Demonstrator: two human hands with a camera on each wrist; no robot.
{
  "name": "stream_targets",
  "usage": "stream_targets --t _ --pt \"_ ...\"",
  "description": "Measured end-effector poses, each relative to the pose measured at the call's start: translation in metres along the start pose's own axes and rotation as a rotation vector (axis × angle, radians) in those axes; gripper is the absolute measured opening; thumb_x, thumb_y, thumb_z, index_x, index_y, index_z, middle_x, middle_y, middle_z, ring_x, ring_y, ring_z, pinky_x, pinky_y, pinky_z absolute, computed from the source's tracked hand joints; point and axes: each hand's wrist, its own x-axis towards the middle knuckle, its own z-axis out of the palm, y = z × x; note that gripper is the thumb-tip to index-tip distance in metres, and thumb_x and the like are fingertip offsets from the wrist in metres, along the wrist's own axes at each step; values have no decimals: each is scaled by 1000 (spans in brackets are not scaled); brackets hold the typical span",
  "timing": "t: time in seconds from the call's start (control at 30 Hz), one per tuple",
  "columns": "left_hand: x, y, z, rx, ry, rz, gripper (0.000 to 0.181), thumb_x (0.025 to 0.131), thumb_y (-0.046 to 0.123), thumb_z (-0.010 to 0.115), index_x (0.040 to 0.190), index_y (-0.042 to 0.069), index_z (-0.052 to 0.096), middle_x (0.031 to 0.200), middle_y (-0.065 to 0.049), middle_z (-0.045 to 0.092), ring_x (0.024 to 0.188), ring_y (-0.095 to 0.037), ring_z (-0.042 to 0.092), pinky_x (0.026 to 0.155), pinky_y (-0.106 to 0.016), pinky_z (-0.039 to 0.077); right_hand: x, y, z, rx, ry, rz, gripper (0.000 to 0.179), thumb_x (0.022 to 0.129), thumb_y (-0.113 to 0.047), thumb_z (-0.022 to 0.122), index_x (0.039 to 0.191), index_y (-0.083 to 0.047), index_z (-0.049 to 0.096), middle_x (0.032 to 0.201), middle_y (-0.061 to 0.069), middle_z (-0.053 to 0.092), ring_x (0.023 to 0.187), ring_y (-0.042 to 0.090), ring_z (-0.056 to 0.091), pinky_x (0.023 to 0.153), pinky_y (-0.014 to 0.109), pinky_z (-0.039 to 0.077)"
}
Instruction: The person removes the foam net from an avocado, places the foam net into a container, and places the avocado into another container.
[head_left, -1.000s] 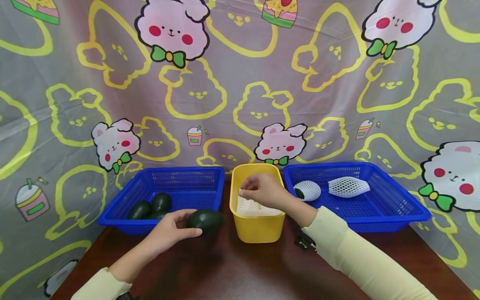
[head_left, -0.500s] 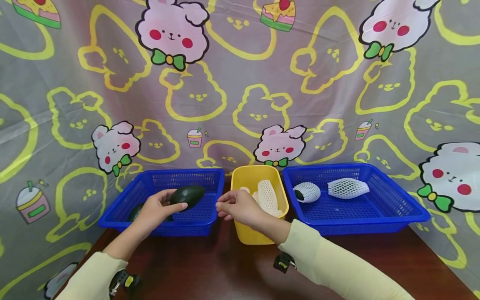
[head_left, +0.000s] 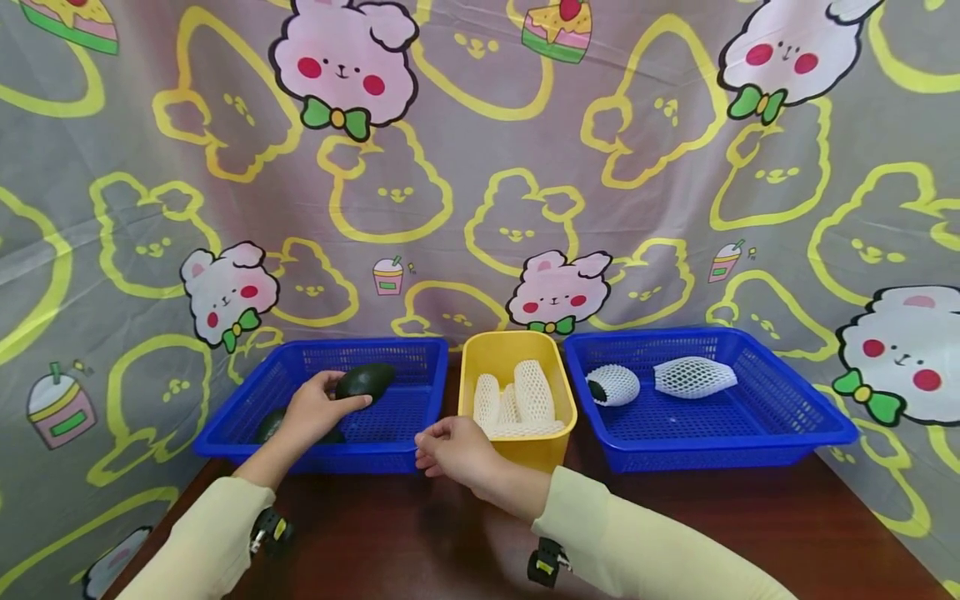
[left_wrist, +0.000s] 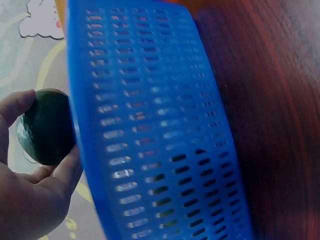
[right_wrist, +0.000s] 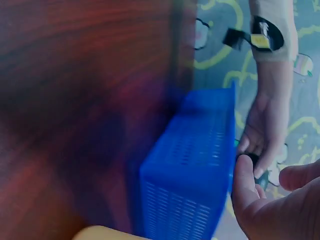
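My left hand [head_left: 311, 408] grips a dark green avocado [head_left: 365, 381] over the left blue basket [head_left: 382, 461]. In the left wrist view the avocado [left_wrist: 47, 127] sits between thumb and fingers, beside the basket's rim. More avocados [head_left: 270, 427] lie lower in that basket, partly hidden by my left arm. My right hand [head_left: 461, 450] holds nothing, its fingers loosely bent, at the front between that basket and the yellow bin [head_left: 480, 346]. White foam net sleeves [head_left: 534, 390] stand and lie inside the bin.
To the right, another blue basket [head_left: 727, 457] contains an avocado in a foam net [head_left: 617, 386] and a second netted piece [head_left: 693, 377]. All containers stand on a dark wooden table [head_left: 390, 533] before a patterned cloth [head_left: 442, 208].
My left hand has carried the avocado left and back, from in front of the bin to over the left basket. My right hand has come out of the yellow bin, moving left and nearer.
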Motion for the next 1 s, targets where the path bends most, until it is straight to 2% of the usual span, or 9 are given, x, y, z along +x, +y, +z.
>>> stream_targets --t 0.23,0.43,0.67,0.83,1.0 --pt "12 -15 6 55 5 -10 80 82 41 76 137 -7 42 131 -30 49 113 -44 51 85 -54 47 -2 23 14 7 33 49 19 95 -10 62 92 8 62 74 12 64 72 29 68 63 36 57" --pt "18 -23 13 103 3 14 79 80 39 78 134 -8 45 124 -31 54 106 -42 56 82 -53 48 7 34 24 109 101 69 18 97 -8 58 93 10 58 77 14 63 75 29 68 66 36 57" --pt "25 -26 18 174 -40 79 75 79 34 79 131 -9 47 126 -33 53 108 -45 55 84 -54 47 21 36 32 270 186 113 24 99 -8 53 110 13 48 86 15 63 69 14 63 68 30 57" --pt "30 -27 21 215 -47 112 72 77 29 81 128 -11 49 119 -34 57 103 -45 57 82 -54 48 26 35 34 335 205 123 22 99 -3 52 111 15 46 88 16 61 69 14 64 68 28 57" --pt "37 -31 19 250 -59 121 70 75 25 82 126 -12 50 116 -33 58 100 -44 59 81 -53 48 28 34 34 341 205 121 18 98 0 52 108 14 47 86 16 61 67 14 63 67 28 56"
